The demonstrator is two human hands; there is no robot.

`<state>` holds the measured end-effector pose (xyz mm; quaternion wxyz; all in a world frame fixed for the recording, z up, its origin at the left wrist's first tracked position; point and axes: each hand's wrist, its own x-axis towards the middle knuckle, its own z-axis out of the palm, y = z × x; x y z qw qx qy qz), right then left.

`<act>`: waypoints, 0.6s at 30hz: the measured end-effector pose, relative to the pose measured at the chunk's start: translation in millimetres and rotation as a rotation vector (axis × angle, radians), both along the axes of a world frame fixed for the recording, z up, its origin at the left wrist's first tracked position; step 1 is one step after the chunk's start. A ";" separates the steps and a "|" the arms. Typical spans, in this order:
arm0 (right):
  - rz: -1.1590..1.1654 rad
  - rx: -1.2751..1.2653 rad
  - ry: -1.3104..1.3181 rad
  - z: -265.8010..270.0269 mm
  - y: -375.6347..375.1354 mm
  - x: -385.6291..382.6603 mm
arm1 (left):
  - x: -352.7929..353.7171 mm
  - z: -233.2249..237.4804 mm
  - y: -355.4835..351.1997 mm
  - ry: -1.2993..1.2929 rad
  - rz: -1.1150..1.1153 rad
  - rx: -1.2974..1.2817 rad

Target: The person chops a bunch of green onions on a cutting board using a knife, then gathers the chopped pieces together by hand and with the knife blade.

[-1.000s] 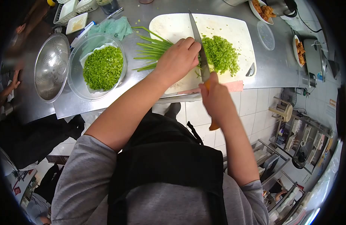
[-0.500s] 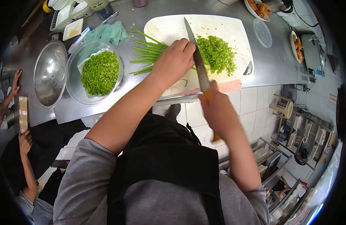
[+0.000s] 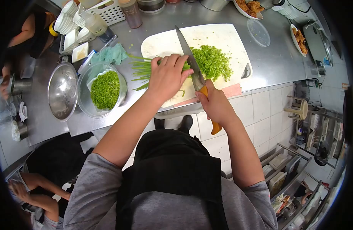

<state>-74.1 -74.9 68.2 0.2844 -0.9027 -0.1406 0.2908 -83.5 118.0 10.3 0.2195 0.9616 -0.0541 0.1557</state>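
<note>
Honestly, with your right hand [image 3: 216, 101] wrapped round the knife [image 3: 191, 60], curl your left hand [image 3: 165, 74], half-open holding green stalks [image 3: 142, 69], tighter

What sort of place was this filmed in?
Probably a restaurant or other commercial kitchen: there's a long steel counter, stacked white dishes and a bowl full of chopped greens.

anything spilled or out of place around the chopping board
Only minor things: one curled green stalk scrap lies on the white rectangular cutting board, apart from the finely chopped green heap, and a flat pink strip sticks out from under the board's near edge.
</note>
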 end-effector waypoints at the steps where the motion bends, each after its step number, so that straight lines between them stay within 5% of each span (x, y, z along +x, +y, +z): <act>1: -0.003 0.005 -0.005 -1.0 -2.1 -1.5 | -3.7 3.6 -0.2 -0.002 -0.005 0.013; 18: 0.067 -0.059 -0.067 7.6 -20.1 3.3 | 3.0 37.9 18.3 0.462 -0.154 0.134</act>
